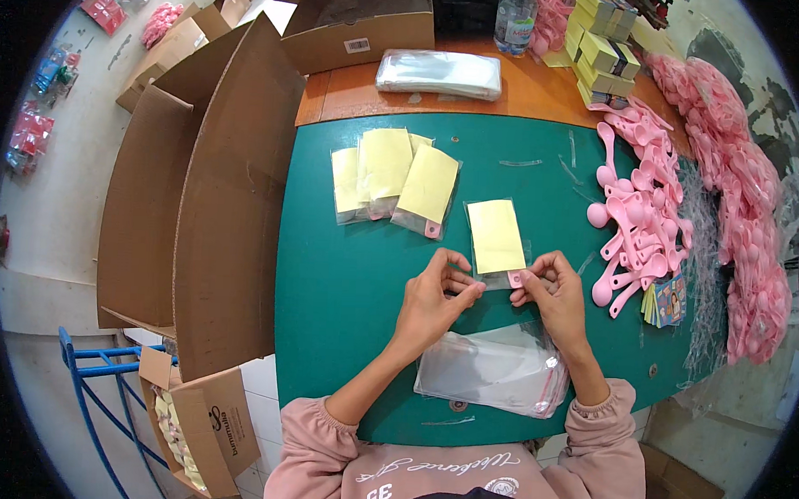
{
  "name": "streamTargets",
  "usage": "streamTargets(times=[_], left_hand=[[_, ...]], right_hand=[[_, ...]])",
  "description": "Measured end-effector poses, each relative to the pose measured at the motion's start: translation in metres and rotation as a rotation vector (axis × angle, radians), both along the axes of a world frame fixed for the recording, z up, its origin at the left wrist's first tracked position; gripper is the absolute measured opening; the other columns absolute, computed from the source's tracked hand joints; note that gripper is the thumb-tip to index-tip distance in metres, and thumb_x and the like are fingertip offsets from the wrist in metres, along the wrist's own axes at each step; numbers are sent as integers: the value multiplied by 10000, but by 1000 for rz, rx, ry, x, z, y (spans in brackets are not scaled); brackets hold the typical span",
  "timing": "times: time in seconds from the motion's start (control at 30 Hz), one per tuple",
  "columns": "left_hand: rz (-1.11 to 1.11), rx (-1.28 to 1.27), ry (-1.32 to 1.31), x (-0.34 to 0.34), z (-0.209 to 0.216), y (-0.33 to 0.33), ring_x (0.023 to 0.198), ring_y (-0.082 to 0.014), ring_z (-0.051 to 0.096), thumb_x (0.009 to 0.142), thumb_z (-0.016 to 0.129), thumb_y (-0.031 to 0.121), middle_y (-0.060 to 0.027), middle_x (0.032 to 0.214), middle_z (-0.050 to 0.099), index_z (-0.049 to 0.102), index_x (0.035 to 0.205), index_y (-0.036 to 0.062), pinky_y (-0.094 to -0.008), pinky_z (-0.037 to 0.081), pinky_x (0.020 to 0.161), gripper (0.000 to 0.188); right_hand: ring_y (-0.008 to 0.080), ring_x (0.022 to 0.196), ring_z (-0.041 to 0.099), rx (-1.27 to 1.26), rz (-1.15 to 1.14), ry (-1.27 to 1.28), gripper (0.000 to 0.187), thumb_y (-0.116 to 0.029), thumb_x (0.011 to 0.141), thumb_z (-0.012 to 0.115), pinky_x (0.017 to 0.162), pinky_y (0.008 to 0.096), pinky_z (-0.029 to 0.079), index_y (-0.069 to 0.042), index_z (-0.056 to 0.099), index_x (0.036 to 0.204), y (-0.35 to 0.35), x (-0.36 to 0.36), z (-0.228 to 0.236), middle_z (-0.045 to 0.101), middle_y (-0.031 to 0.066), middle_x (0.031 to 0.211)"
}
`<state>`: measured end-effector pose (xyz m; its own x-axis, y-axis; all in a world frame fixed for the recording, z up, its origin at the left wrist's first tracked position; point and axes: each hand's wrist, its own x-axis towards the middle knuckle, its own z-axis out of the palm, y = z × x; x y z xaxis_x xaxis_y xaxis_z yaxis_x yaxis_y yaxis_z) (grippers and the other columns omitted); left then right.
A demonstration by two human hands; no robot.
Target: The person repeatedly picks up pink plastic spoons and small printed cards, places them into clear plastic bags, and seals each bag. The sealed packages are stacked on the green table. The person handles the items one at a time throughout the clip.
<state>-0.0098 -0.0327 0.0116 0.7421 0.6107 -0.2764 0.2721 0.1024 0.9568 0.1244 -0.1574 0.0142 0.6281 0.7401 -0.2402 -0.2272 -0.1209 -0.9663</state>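
A clear plastic bag (497, 237) with a yellow card and a pink spoon handle showing at its lower end lies on the green tabletop in front of me. My left hand (437, 295) curls at the bag's lower left corner, thumb and fingers on its edge. At the lower right corner, beside the pink handle, my right hand (552, 299) pinches the plastic. Flat clear bags (492, 369) lie in a stack just below both hands. Farther left, several filled bags (389, 174) with yellow cards overlap in a pile.
Pink spoons (638, 209) are heaped on the right, with small printed cards (666, 301) at their near end. Wrapped pink spoons (752, 227) line the right edge. Bundled yellow cards (604, 59), a bottle (516, 23) and a bag pack (438, 74) stand behind. An open carton (234, 200) borders the left.
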Motion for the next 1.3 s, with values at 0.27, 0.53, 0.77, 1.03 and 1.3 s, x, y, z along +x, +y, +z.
streamTargets(times=[0.27, 0.53, 0.77, 1.03, 1.3], left_hand=[[-44, -2, -10, -1, 4, -2, 724, -80, 558, 811, 619, 89, -34, 802, 562, 527, 963, 21, -205, 479, 577, 190], [-48, 119, -9, -2, 2, -6, 746, -89, 560, 822, 605, 99, -59, 846, 571, 429, 1187, 30, -214, 482, 587, 411], [101, -78, -106, 2, -8, -3, 744, -104, 584, 840, 575, 112, -95, 826, 608, 265, 1260, 8, -240, 486, 605, 532], [129, 322, -110, -2, 32, 76, 663, -149, 608, 823, 587, 146, -127, 777, 641, 344, 1250, -8, -286, 486, 631, 514], [230, 737, 364, 9, -3, 140, 1144, -429, 401, 644, 712, 484, -342, 1284, 293, 148, 1352, -57, -416, 425, 877, 1055]], right_hand=[[111, 632, 589, 18, -6, -75, 181, -4, 842, 540, 545, 212, 494, 33, 497, 1015, 4, -3, 3, 577, 77, 780], [108, 650, 590, 12, 37, -98, 350, -5, 847, 532, 564, 209, 494, 26, 467, 1190, 2, 0, 1, 579, 73, 795], [77, 641, 552, -16, 253, -143, 364, -5, 846, 520, 575, 194, 465, 18, 473, 1206, -2, -8, 2, 547, 33, 811], [73, 666, 540, -20, 145, -326, 277, -47, 839, 542, 565, 204, 461, -25, 551, 1115, -3, -1, -5, 552, 29, 813], [118, 739, 581, -25, 200, -377, 278, -92, 836, 567, 614, 223, 493, 2, 545, 1097, 7, -4, -12, 579, 97, 946]])
